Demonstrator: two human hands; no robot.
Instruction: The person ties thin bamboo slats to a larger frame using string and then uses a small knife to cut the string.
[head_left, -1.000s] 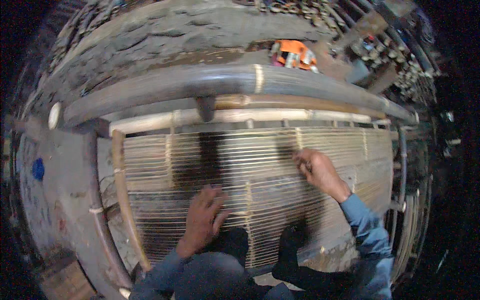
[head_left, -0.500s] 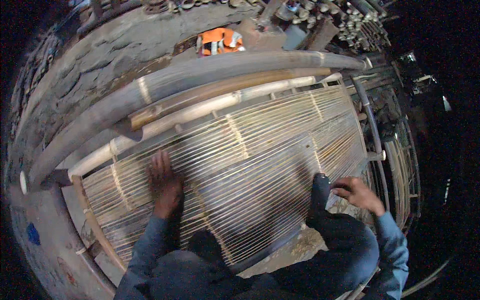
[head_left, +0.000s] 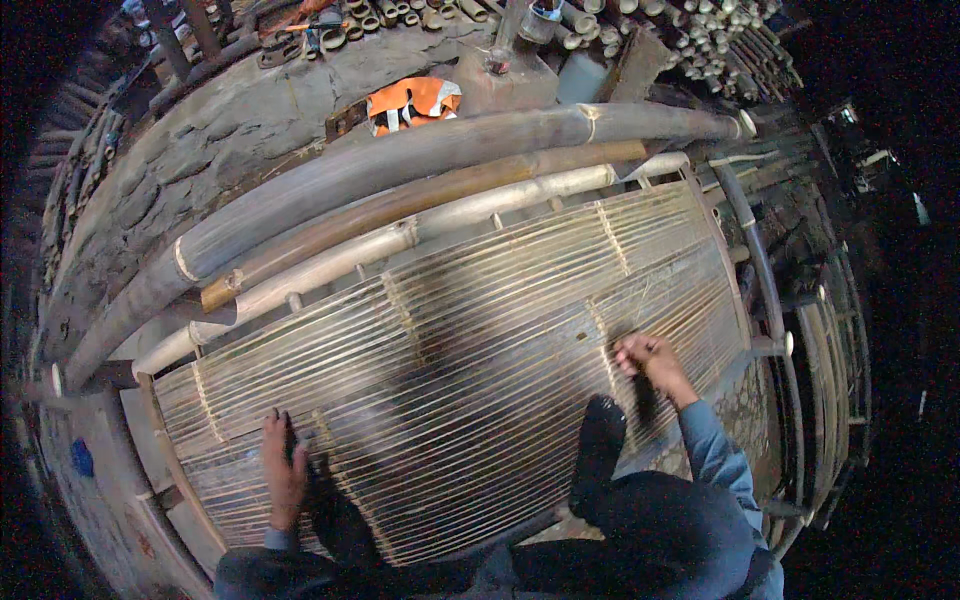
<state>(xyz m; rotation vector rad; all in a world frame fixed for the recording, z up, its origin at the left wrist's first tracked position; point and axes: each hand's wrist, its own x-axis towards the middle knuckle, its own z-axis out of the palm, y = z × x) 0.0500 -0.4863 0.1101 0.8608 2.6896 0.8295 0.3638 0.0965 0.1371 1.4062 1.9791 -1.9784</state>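
Note:
Beneath me spreads a slatted bamboo panel of many thin, pale strips, crossed by a few rows of binding. My left hand, at its near left, has its fingers stretched out and lies on or just over the strips. Toward the right part, my right hand is closed with the fingers curled, over or close beside a binding row. Whatever those fingers may hold is too small to make out. My dark-covered foot rests on the strips just below the right hand.
Thick bamboo poles run along the panel's far side. Beyond them lie an orange and white cloth and a stack of cut bamboo. A bamboo frame pole stands at the right. Something blue is on the left floor.
My left hand has moved left and nearer to me across the strips. My right hand has shifted left and farther over the panel, still closed. The view has shifted somewhat.

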